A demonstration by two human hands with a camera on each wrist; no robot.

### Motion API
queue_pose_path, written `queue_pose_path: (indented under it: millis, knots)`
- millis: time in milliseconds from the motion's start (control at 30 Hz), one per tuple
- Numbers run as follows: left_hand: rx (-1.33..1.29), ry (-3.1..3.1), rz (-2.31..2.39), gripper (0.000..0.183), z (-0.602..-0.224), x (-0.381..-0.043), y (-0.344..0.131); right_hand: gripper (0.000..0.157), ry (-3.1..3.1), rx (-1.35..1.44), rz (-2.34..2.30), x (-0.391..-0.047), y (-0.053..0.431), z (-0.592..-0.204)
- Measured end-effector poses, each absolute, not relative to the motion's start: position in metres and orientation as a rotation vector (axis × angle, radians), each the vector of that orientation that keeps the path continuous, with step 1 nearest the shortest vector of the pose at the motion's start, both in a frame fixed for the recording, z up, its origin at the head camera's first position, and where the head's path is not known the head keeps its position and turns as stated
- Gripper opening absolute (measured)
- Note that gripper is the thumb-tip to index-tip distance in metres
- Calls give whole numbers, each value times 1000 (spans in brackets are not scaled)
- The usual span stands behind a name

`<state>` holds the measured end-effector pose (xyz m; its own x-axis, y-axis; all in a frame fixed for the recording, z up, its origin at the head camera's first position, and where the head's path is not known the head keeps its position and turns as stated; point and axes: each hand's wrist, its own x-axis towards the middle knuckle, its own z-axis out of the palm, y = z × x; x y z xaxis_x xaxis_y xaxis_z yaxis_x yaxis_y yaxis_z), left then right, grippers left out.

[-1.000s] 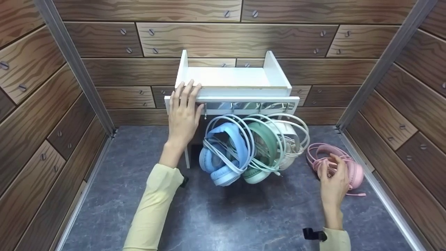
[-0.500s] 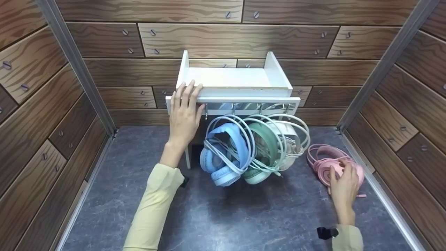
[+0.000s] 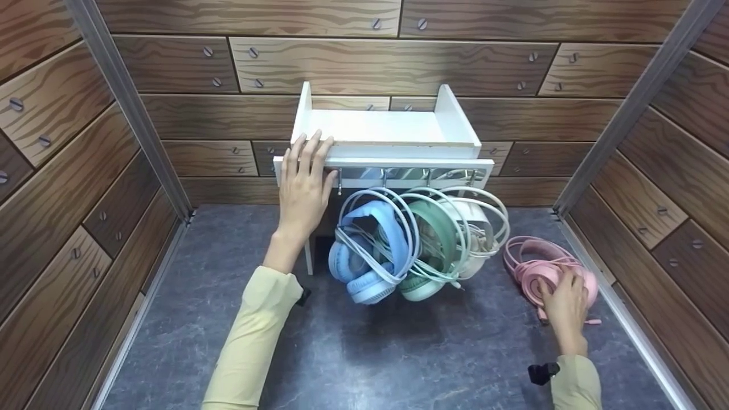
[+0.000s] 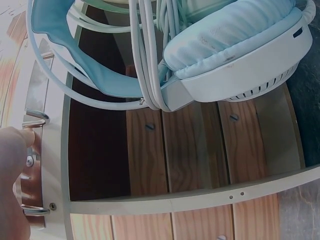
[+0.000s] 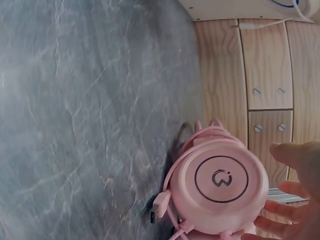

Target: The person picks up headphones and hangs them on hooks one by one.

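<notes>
My left hand (image 3: 302, 196) rests on the left end of a white rack's front bar (image 3: 398, 163), fingers stretched over its top edge. A metal hook (image 3: 340, 185) shows beside that thumb. From other hooks hang blue headphones (image 3: 371, 289), green headphones (image 3: 437, 219) and white headphones (image 3: 472, 265), their cables looped. At the right, pink headphones (image 3: 538, 285) lie on the floor with their cable coiled. My right hand (image 3: 565, 302) is at their near ear cup; in the right wrist view its fingers lie along the cup's side (image 5: 220, 182) and the thumb stands apart.
The rack's white upper shelf (image 3: 376, 126) has raised side panels and stands near the wood-patterned back wall (image 3: 393, 65). A metal rail (image 3: 632, 353) edges the right wall, close to the pink headphones. The floor (image 3: 387, 364) is dark grey, marbled.
My right hand has moved right and slightly down, from above the pink headphones' middle to the near ear cup. The left hand stays on the rack.
</notes>
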<state>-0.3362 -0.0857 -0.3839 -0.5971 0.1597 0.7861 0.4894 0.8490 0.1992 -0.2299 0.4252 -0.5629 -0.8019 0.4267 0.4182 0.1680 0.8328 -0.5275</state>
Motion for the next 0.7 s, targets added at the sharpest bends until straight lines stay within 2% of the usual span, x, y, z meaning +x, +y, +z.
queue_pose_path:
  millis: [233, 700]
  knots:
    - [-470, -2199, -504, 55, -384, -336, -86, 56, -2573, -509, 689, -230, 434, -568]
    - [-463, -2205, -500, 55, -383, -335, -86, 43, -2559, -490, 641, -231, 443, -572]
